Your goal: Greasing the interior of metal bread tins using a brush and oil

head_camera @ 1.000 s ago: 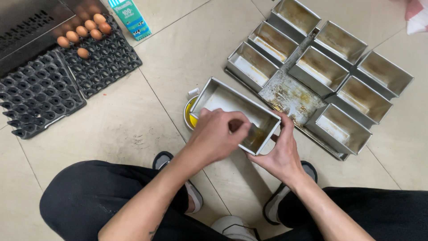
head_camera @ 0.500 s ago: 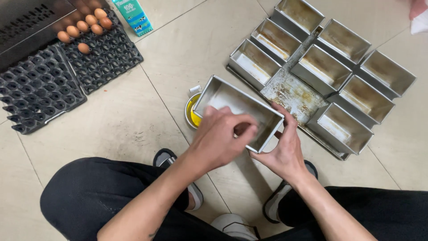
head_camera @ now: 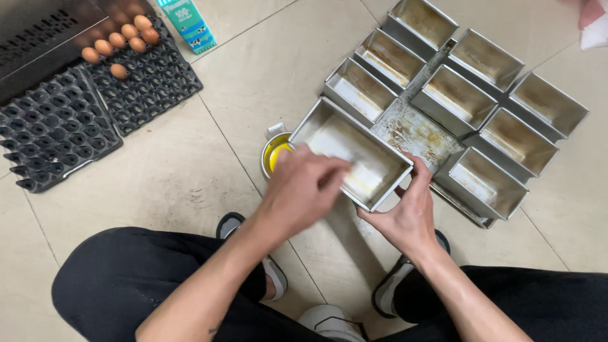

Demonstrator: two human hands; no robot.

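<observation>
The right hand (head_camera: 408, 218) has its grip closed on the near right end of a long metal loaf tin (head_camera: 354, 155), thumb on the outer wall and fingers tucked under it, and holds it up in the middle of the frame. The left hand (head_camera: 304, 187) is blurred and lies over the tin's left side with its fingers inside, touching the bottom; I cannot tell if its grip holds anything. Half a second ago this hand was curled lower at the tin's front edge; now it is stretched flat inside. A small bowl of yellow stuff (head_camera: 275, 154) sits on the floor just left of the tin. 7 more tins (head_camera: 481, 104) sit on a tray in the upper right. Black egg trays (head_camera: 95, 107) with 6 brown eggs (head_camera: 120, 41) are in the upper left.
</observation>
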